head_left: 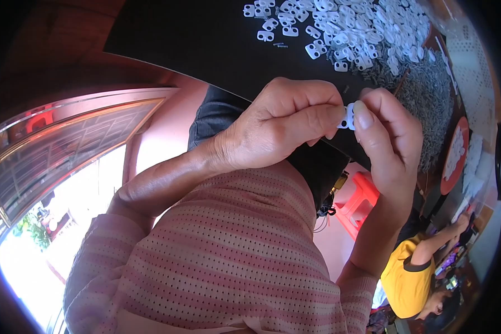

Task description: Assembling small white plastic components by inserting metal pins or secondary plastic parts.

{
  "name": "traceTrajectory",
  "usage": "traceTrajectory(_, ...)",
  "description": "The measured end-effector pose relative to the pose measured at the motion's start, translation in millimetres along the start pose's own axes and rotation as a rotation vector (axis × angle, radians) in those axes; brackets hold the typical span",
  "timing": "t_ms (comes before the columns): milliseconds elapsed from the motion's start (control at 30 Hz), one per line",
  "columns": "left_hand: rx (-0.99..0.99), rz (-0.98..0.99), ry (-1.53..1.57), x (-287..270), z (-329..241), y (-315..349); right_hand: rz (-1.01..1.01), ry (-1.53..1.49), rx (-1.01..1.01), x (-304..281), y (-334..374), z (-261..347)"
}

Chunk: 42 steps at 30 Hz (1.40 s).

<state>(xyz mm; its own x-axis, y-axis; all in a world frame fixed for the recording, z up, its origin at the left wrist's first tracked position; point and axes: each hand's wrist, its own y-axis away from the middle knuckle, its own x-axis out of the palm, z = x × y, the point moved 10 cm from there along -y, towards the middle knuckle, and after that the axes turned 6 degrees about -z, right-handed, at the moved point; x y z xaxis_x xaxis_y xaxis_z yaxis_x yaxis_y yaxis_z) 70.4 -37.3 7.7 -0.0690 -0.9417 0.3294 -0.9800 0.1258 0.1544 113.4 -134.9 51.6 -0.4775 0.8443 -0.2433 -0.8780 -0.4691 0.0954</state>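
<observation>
Between my two hands, above the near edge of the black table [206, 44], is a small white plastic piece with dark round holes [350, 118]. My left hand [289, 122] is closed, pinching the piece's left side between thumb and curled fingers. From the right, my right hand [394, 136] is closed too, its thumb pressed on the other side. The fingers cover much of the piece. Beyond my hands lies a heap of similar white two-holed pieces [367, 28]. A pile of small grey metal springs [431, 106] spreads to the right of my right hand.
A red round tray [447, 181] holding white pieces sits at the right. Two loose springs [280, 45] lie near the heap's left side. Below the table stands a red plastic stool [359, 206]. Another person in a yellow shirt [407, 278] works at the lower right.
</observation>
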Motion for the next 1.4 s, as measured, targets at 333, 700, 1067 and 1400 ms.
traceTrajectory(333, 0.018, -0.001, 0.020, -1, 1, -1, -0.076, 0.209, -0.156, -4, -3, 11)
traceTrajectory(700, -0.059, 0.002, 0.198, -2, 7, -6, -0.053, 0.572, -0.510, 6, 8, 37)
traceTrajectory(1067, -0.044, -0.022, 0.066, 0, -2, -9, 0.076, 0.784, -0.664, 13, 12, 51)
traceTrajectory(1400, -0.042, 0.004, 0.085, 3, 1, -11, 0.081, 0.721, -0.641, 11, 15, 46)
